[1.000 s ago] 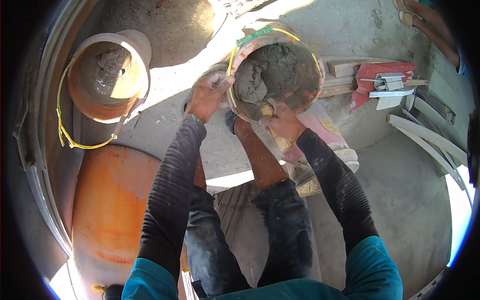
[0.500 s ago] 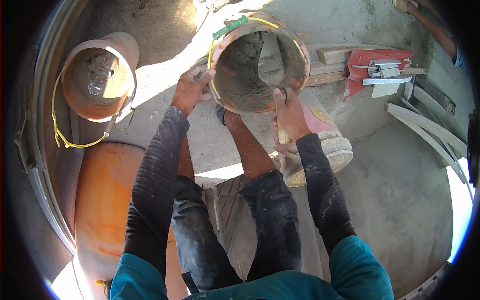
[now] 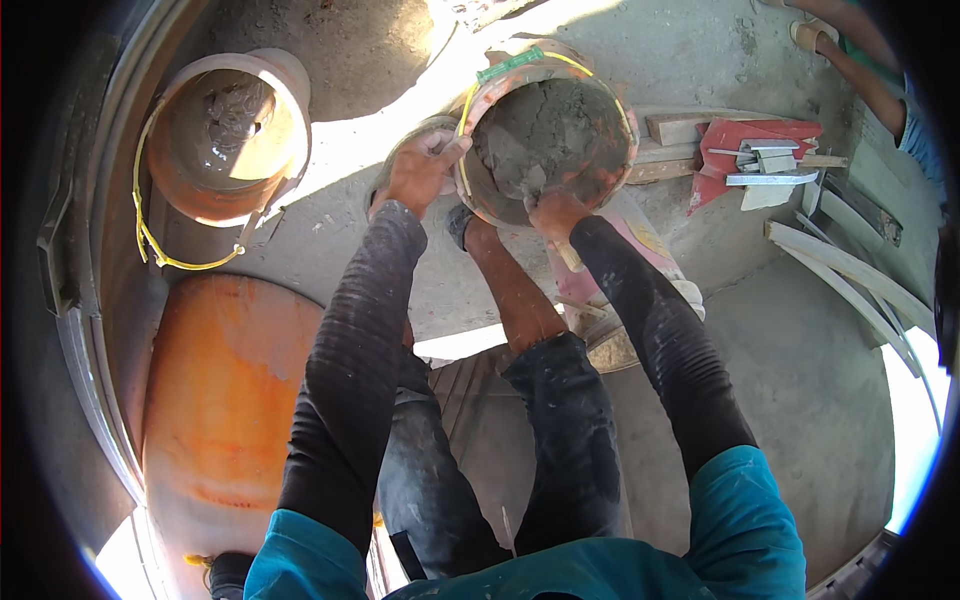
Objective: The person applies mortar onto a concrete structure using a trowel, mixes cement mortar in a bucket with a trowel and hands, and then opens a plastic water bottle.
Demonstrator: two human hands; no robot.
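An orange bucket (image 3: 626,170) with a yellow wire handle and a green grip holds wet grey mortar (image 3: 545,130). Its rim is pinched on the left side by my left hand (image 3: 424,168), thumb and fingers closed on the edge. At the bucket's near rim, my right hand (image 3: 560,216) is wrapped round a trowel (image 3: 570,256), whose pale wooden handle sticks out below the fist. The blade reaches into the bucket, mostly lost against the mortar.
Another bucket (image 3: 298,150) with a yellow handle stands left, something wet and grey inside. A pinkish bucket (image 3: 640,235) lies under my right forearm. Boards (image 3: 660,170), a red sheet (image 3: 715,150) and metal offcuts are at right. An orange drum (image 3: 230,390) is near left; another person's legs (image 3: 865,85) show far right.
The trowel blade, earlier plain to see standing up inside the bucket, is now down in the mortar. More mortar shows in the bucket's mouth. My left hand keeps its hold on the rim.
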